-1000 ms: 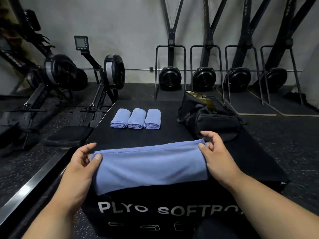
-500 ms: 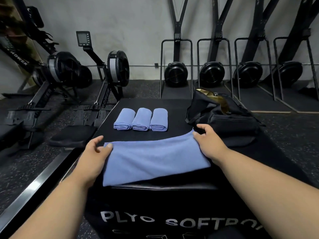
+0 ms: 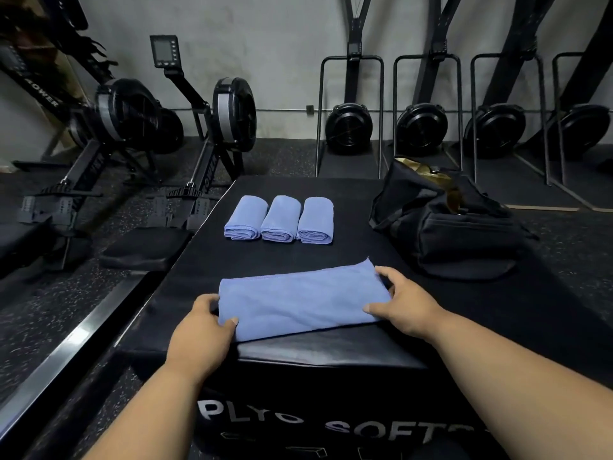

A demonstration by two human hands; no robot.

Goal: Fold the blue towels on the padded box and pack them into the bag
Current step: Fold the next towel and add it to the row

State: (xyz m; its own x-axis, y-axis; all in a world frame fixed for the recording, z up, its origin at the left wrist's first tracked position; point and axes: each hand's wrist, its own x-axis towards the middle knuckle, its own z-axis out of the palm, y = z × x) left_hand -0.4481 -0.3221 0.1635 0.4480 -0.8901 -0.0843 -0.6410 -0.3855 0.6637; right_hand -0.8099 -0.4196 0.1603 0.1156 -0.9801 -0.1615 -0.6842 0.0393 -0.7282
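Fingers of the left hand (image 3: 202,330) curl round the left end of the blue towel (image 3: 298,302), thumb on top; the right hand (image 3: 403,302) grips its right end likewise. It lies folded flat near the front edge of the padded box (image 3: 331,356). Three rolled towels (image 3: 278,219) sit side by side toward the far edge, the black bag (image 3: 447,224) at the far right corner.

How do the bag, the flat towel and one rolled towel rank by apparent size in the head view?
1. Bag and flat towel: look alike; the towel is nearer, so I will not rank them.
2. Rolled towel: clearly smallest.
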